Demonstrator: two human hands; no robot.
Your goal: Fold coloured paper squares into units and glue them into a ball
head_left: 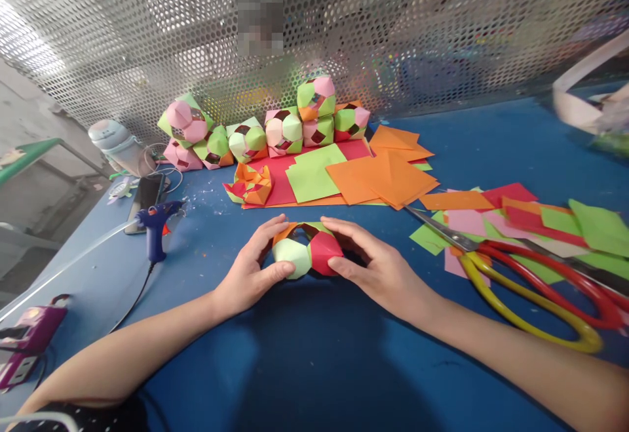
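Between my two hands is a folded paper ball [299,253] with pale green, red and orange faces and open gaps. My left hand [255,255] wraps its left side, thumb on the pale green face. On the right side my right hand [371,261] grips it, with the thumb against the red face and the fingers over the top. The ball is just above or on the blue table [314,360]; which, I cannot tell. Behind it lies a smaller orange and red folded paper piece [251,185].
Several finished paper balls [284,132] line the perforated metal screen [196,32]. Paper sheets [317,173] lie before them. Scissors [531,281] rest on paper scraps [521,216] at right. At left are a blue glue gun [156,229], a phone [145,199], a bottle [115,143] and a purple power strip [34,340].
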